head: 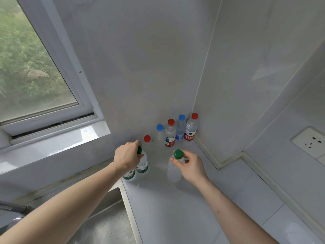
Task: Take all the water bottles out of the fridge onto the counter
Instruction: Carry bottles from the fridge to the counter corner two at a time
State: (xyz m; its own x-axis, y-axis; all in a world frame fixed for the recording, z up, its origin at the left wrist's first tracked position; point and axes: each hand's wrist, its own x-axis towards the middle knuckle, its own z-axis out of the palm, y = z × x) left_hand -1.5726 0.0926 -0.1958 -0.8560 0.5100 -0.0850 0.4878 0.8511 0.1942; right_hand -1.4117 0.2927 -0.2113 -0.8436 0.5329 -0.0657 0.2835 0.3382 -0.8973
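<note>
Eight small clear plastic water bottles on the white counter [175, 208] — three in hand.

Left hand [127, 156] curls over the necks of two green-capped, green-labelled bottles [142, 164]; right hand [190, 166] pinches the neck of a label-less green-capped bottle [174, 170] just under its cap — all three seem to stand on the counter. Beyond the grips, five red- and blue-capped bottles [170, 133] line the wall corner. Contents look clear; fill levels hard to judge. Likely light, thin-walled and slippery if cold, so the stiff neck is the safest hold.
</note>
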